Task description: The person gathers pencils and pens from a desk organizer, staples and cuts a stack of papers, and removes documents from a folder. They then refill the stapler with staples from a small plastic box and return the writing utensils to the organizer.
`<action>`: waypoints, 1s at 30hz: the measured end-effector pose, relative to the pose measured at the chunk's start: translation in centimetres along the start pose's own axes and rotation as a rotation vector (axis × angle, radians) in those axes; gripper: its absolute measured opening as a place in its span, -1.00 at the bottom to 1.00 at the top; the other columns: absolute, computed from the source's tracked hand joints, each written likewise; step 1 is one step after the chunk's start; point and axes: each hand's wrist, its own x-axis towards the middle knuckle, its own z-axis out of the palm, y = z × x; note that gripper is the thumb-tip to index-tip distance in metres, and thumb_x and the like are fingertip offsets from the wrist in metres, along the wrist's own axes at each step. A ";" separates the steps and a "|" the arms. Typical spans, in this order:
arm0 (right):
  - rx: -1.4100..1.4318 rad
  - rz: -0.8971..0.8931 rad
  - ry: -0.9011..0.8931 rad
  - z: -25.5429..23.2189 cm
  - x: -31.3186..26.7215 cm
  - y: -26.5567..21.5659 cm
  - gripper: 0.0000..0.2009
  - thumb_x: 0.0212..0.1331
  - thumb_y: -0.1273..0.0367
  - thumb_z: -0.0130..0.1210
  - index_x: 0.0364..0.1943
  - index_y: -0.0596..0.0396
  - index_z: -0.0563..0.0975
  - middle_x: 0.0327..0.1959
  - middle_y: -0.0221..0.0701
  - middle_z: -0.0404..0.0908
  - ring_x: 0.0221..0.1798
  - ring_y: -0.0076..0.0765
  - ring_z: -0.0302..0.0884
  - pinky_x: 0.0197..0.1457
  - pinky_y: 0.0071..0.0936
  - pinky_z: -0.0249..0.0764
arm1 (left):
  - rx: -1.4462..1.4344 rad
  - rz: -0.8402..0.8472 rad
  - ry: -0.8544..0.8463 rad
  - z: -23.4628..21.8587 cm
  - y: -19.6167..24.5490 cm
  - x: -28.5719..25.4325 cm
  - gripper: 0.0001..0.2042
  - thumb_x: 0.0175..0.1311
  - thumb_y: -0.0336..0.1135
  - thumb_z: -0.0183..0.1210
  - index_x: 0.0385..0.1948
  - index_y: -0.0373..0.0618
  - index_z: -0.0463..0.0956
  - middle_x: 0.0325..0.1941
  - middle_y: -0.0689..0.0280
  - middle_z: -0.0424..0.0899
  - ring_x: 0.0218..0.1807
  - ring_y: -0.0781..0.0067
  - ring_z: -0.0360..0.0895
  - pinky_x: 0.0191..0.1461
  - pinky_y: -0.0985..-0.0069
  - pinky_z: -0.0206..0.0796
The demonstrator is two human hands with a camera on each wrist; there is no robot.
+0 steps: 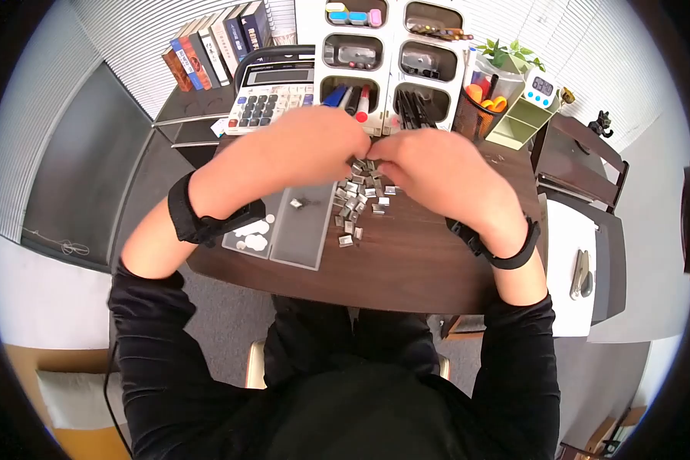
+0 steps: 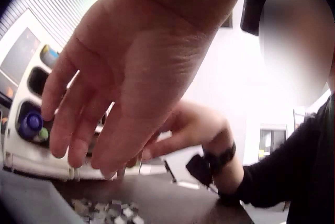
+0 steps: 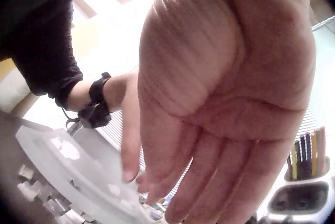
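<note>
Many small silver metal pieces (image 1: 353,201) lie in a loose pile on the dark table. At the pile's far end my left hand (image 1: 318,142) meets my right hand (image 1: 437,169), fingertips close together. In the left wrist view the left hand (image 2: 125,77) reaches down with fairly straight fingers, its thumb covering some fingertips. The right hand (image 3: 225,103) also has extended fingers in the right wrist view, their tips cut off below. Left of the pile, a translucent divided tray (image 1: 294,253) holds white rounded pieces (image 1: 254,239) and a single metal piece (image 1: 297,203).
A white organizer (image 1: 391,65) with pens and markers stands at the table's back. To its left sits a calculator (image 1: 264,107); to its right, a mesh pen cup (image 1: 471,115) and a green holder with a digital timer (image 1: 540,88). A stapler (image 1: 581,274) lies on the right-hand side surface.
</note>
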 end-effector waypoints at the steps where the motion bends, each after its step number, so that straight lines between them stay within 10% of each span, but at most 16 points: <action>1: 0.001 -0.024 0.059 -0.7 -0.3 0.3 -0.89 0.09 0.41 0.06 -0.36 0.10 0.58 -0.44 -0.21 0.61 -0.30 -0.05 0.59 -0.24 -0.17 0.52 | 0.048 0.000 -0.078 0.7 0.9 0.6 -0.75 0.05 -0.39 0.17 -0.18 -0.12 0.58 -0.29 0.21 0.58 -0.21 0.13 0.57 -0.16 0.28 0.42; 30: 0.020 0.010 -0.040 5.8 2.0 1.7 -0.89 -0.12 0.53 0.10 -0.45 0.19 0.58 -0.41 -0.14 0.63 -0.25 0.01 0.62 -0.24 -0.14 0.55 | -0.004 -0.057 -0.082 2.8 -0.6 -3.5 -0.84 0.01 -0.43 0.17 -0.34 -0.16 0.57 -0.33 0.19 0.56 -0.21 0.10 0.53 -0.16 0.29 0.38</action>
